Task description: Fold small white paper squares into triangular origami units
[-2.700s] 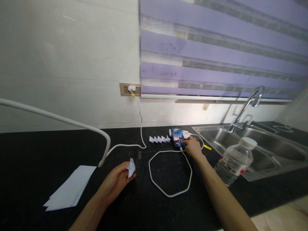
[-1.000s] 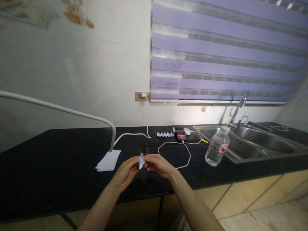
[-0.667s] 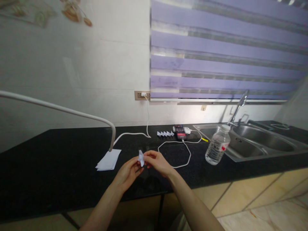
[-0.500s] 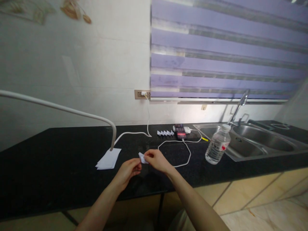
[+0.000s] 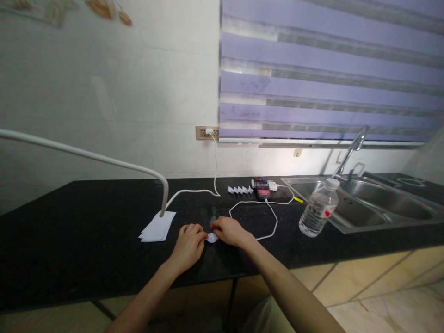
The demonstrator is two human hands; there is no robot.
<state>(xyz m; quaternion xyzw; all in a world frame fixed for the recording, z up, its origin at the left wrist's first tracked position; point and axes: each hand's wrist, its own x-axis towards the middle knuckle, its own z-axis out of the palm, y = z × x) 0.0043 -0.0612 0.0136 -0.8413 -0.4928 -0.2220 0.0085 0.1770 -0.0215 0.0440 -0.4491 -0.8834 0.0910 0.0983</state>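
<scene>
A small folded white paper piece (image 5: 212, 237) lies flat on the black counter (image 5: 86, 231) between my two hands. My left hand (image 5: 189, 244) rests on the counter with its fingers curled against the paper's left edge. My right hand (image 5: 229, 231) presses down on the paper's right side with bent fingers. A row of several small folded paper pieces (image 5: 240, 189) stands further back, beside a phone (image 5: 262, 188).
A stack of white sheets (image 5: 157, 226) lies left of my hands under a white lamp arm (image 5: 104, 159). A white cable (image 5: 267, 221) loops from the phone; another runs to a wall socket (image 5: 207, 132). A water bottle (image 5: 319, 208) stands by the steel sink (image 5: 374, 203).
My right hand left the phone and joined the left on the folded paper. Both hands then lowered it from mid-air onto the counter, where they now press it flat.
</scene>
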